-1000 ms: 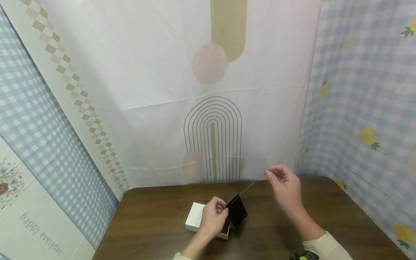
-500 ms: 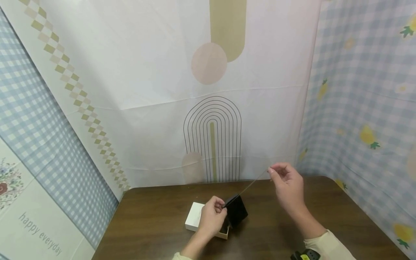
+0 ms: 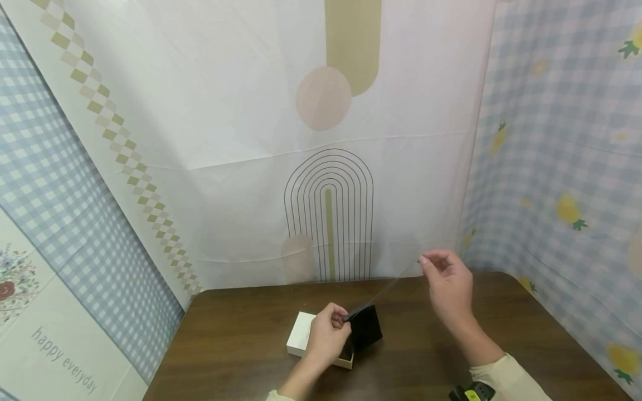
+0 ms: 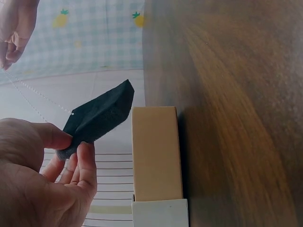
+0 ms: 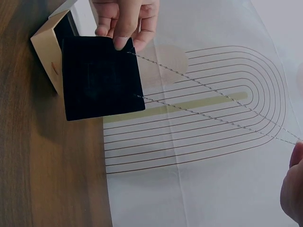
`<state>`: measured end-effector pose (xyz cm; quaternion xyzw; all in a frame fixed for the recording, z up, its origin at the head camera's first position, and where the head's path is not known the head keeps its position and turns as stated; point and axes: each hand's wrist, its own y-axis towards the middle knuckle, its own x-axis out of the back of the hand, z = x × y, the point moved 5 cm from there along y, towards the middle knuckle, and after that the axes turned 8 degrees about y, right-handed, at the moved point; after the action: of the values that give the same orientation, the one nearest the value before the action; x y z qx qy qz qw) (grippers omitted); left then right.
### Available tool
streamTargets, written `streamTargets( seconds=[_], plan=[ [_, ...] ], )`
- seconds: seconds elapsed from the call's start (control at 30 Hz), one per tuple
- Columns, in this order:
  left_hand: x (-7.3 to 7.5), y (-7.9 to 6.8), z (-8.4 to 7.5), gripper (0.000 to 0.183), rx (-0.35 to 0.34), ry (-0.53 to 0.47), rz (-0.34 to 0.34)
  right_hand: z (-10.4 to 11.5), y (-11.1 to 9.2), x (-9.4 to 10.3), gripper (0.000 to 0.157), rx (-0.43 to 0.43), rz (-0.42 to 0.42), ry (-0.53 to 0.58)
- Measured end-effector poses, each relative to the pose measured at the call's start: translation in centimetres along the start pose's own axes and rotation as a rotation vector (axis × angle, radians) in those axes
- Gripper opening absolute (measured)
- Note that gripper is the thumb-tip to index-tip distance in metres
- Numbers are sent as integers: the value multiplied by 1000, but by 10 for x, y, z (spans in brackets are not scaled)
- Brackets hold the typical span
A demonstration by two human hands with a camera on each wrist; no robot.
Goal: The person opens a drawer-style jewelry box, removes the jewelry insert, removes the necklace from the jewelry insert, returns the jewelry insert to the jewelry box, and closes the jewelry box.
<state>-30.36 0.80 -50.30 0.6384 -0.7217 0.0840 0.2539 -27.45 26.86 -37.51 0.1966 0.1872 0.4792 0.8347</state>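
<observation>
Thumb and fingers of my left hand (image 3: 328,334) pinch a square black foam jewelry pad (image 3: 366,328) by one corner, holding it tilted above the table. From two spots along one edge of the pad, a thin silver necklace chain (image 5: 217,91) runs out in two strands. Those strands meet at the fingertips of my right hand (image 3: 448,281), raised to the upper right, which pinches the chain taut. Beneath the left hand is a small box with a white cover (image 3: 298,331) and a kraft-brown tray (image 4: 156,156) partly slid out; the left hand hides part of it in the head view.
Everything is over a dark brown wooden table (image 3: 225,334). A patterned white cloth (image 3: 241,211) hangs behind its far edge, and blue checked cloths (image 3: 551,167) hang at both sides. A black watch (image 3: 472,391) shows by the right sleeve.
My right hand has moved slightly up and right with the chain. The pad has turned a little, showing more of its black face, while the left hand and box stay about in place.
</observation>
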Motion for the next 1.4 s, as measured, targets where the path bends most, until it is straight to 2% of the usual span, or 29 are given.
streamTargets(
  seconds=[0.33,0.5,0.77,1.07,1.2,1.4],
  plan=[
    [1,-1,-2,17,-25,-23,17,-5,3,4,7,17,-67,10],
    [2,-3,-3,17,-37,-30,46,-8,4,6,10,26,-93,0],
    [3,-3,-6,19,-104,-48,119,-18,11,10,13,1,-127,-46],
    [4,-6,-4,15,-133,-39,148,-32,14,13,15,-66,-141,-49],
    [3,-6,-5,14,-174,-20,188,-37,15,13,15,-76,-150,-47],
    [3,-9,-4,14,-196,-12,273,-39,19,12,16,-80,-157,-55]
  ],
)
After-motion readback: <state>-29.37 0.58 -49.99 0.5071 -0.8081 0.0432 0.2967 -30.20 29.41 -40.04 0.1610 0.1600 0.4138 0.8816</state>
